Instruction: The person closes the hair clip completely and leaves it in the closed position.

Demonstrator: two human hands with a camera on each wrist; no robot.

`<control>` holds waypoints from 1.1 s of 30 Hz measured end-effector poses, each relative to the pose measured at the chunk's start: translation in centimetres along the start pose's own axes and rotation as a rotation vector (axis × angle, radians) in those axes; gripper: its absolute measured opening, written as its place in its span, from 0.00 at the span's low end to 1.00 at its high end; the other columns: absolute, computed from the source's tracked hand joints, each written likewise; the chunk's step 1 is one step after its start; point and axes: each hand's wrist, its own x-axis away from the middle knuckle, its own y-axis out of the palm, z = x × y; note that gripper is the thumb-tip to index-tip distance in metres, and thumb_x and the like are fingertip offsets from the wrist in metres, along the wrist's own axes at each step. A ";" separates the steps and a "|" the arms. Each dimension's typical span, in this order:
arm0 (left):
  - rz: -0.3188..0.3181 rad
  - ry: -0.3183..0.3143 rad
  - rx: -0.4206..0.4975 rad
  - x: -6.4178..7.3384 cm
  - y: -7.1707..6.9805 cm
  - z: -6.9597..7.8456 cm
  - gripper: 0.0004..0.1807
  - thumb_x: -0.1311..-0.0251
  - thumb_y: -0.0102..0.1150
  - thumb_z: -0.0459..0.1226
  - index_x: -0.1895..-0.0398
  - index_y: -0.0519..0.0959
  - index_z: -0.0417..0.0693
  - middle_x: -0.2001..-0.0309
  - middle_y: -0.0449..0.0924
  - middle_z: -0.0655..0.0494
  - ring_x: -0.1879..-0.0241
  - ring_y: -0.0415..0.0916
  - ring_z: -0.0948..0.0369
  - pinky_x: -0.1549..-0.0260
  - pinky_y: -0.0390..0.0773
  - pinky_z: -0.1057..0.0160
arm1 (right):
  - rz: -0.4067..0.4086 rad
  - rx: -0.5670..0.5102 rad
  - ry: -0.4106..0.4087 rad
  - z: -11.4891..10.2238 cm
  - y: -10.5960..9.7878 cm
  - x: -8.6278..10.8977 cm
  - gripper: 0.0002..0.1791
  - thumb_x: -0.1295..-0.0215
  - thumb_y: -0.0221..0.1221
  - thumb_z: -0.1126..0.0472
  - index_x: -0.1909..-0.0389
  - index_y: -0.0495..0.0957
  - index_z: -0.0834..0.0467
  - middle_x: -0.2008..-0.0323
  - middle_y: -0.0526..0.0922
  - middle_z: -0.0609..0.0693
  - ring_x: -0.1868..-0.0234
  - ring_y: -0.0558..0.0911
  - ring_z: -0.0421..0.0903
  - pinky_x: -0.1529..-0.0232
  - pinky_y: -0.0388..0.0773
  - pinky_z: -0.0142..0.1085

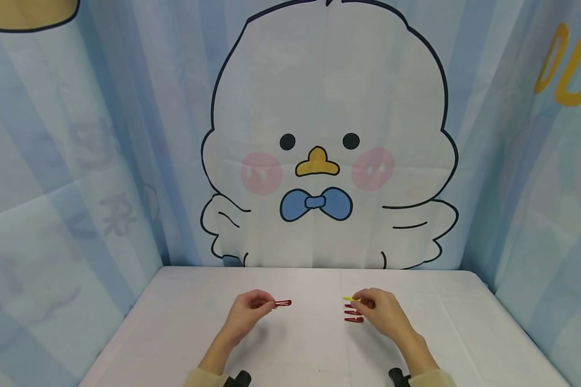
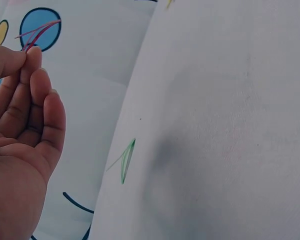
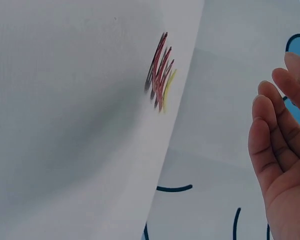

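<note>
In the head view my left hand [image 1: 249, 310] pinches a red snap hair clip [image 1: 283, 303] above the table. The left wrist view shows this red hair clip [image 2: 40, 32] sprung apart, held between thumb and index fingertip. A green hair clip [image 2: 127, 162] lies on the table below that hand. My right hand [image 1: 382, 313] is above a row of clips and partly covers them in the head view. Three red hair clips [image 3: 159, 75] and a yellow hair clip [image 3: 168, 90] lie side by side there. In the right wrist view my right hand [image 3: 285, 135] holds nothing, its fingers loosely bent.
A white cloth covers the table [image 1: 314, 349]. Behind it hangs a curtain [image 1: 329, 97] with a printed duck, and striped curtains [image 1: 53, 188] enclose the sides. Black bands [image 1: 237, 379] are on both wrists.
</note>
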 end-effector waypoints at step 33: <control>-0.081 0.020 0.243 1.7 4.4 2.9 0.10 0.33 0.63 0.31 0.56 0.80 0.28 0.63 0.85 0.47 0.58 0.81 0.51 0.57 0.80 0.65 | 0.060 -0.206 -0.255 -4.1 2.1 1.8 0.05 0.39 0.70 0.66 0.64 0.85 0.56 0.70 0.82 0.38 0.70 0.78 0.36 0.67 0.79 0.33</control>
